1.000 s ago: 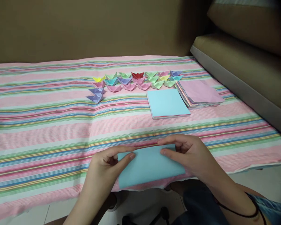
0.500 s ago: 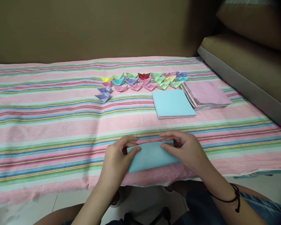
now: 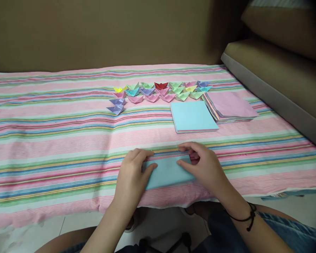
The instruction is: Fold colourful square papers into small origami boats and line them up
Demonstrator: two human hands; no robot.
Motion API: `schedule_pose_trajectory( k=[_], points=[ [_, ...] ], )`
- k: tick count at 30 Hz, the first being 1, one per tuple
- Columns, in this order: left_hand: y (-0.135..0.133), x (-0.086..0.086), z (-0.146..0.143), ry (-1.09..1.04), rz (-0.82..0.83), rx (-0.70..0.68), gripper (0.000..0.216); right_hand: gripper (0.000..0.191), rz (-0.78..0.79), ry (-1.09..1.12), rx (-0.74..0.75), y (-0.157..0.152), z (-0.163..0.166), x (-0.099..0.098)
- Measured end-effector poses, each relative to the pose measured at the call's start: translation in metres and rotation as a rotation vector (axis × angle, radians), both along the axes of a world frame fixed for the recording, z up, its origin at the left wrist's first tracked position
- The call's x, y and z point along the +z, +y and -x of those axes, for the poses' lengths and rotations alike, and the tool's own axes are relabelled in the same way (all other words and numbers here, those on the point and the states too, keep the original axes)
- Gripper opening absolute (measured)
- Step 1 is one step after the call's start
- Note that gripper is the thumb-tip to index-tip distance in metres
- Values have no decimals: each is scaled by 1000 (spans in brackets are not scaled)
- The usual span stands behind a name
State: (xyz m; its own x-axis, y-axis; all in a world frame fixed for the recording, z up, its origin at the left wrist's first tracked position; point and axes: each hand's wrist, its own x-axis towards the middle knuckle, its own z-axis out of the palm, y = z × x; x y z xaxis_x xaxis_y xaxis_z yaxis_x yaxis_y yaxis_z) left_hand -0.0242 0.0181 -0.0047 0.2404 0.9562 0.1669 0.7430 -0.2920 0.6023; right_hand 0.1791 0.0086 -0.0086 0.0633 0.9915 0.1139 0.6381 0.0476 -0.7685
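A light blue sheet of folded paper [image 3: 168, 174] lies near the front edge of the striped cloth, its long side running left to right. My left hand [image 3: 133, 172] holds its left end, thumb on top and the fingers curled at the far edge. At the right end, my right hand [image 3: 200, 161] has its thumb on the paper, with the fingers bent beyond the far edge. Part of each end is hidden by the hands.
Several small folded paper boats [image 3: 162, 92] stand in rows farther back. A stack of light blue square paper [image 3: 194, 116] lies beside a pile topped with pink-purple paper [image 3: 233, 104]. Brown cushions [image 3: 274, 70] rise at the right, on the striped cloth [image 3: 55, 140].
The folded paper has come down flatter toward the cloth and shifted slightly away from me. My right hand has moved a little left and away, while my left hand has shifted only slightly.
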Motion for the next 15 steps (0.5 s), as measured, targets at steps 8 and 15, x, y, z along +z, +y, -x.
schedule_pose_trajectory(
  k=[8, 15],
  points=[
    [-1, 1, -6, 241, -216, -214, 24, 20, -92, -202, 218, -1, 6, 3],
    [-8, 12, -15, 394, 22, -232, 27, 22, 9, -287, 266, -11, 16, 11]
  ],
)
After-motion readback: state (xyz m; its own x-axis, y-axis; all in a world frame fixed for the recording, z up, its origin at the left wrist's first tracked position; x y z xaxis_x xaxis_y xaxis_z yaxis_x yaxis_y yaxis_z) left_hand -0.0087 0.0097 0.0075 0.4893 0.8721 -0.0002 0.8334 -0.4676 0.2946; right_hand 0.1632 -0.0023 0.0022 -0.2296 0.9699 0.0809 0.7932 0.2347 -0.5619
